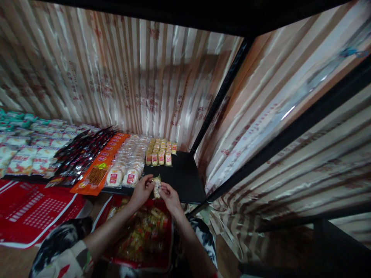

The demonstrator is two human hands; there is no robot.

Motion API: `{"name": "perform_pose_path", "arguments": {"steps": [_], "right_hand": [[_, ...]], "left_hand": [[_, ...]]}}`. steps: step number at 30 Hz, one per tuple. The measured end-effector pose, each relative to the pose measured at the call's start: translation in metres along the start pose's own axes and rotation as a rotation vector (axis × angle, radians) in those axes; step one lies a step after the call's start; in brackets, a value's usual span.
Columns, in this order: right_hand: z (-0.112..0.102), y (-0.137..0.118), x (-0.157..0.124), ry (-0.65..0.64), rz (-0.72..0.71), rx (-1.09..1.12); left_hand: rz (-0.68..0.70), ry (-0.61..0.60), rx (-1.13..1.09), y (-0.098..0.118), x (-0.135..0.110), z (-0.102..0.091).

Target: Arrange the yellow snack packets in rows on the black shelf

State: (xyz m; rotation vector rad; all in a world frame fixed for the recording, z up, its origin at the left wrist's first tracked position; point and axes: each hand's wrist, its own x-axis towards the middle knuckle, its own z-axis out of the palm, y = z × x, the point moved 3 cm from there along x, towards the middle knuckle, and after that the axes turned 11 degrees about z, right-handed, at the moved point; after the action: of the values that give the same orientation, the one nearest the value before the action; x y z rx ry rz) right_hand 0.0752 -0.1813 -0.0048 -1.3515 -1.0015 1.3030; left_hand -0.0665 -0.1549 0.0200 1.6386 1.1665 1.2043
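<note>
One small packet (157,187) is pinched in the grip of both the left hand (142,190) and the right hand (171,197), just above the front edge of the black shelf (188,175). Straightening seems in hand; careful lowering onto bare shelf would be called for. Four yellow packets (161,158) are counted in the front row, the rest uncertain; two red baskets (34,212) are seen.

Pleated, red-printed sheeting (116,69) hangs behind a black shelf frame (220,96) in dim light
</note>
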Motion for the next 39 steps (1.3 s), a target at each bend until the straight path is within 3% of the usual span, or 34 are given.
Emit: {"name": "perform_pose_path", "arguments": {"steps": [5,13,21,27,39], "right_hand": [[-0.009,-0.004,0.019,0.061,-0.008,0.046],[-0.011,-0.014,0.039,0.095,-0.025,0.070],[-0.016,-0.032,0.063,0.237,-0.193,-0.209],[-0.016,-0.047,0.064,0.355,-0.324,-0.444],[-0.027,-0.046,0.072,0.255,-0.395,-0.317]], "left_hand": [[-0.036,0.000,-0.112,-0.005,0.009,0.015],[-0.034,0.060,-0.056,-0.003,0.019,0.033],[0.019,0.168,-0.030,0.005,0.031,0.042],[0.003,0.138,-0.114,0.012,0.041,0.054],[-0.102,0.258,-0.454,0.001,0.065,0.073]]}}
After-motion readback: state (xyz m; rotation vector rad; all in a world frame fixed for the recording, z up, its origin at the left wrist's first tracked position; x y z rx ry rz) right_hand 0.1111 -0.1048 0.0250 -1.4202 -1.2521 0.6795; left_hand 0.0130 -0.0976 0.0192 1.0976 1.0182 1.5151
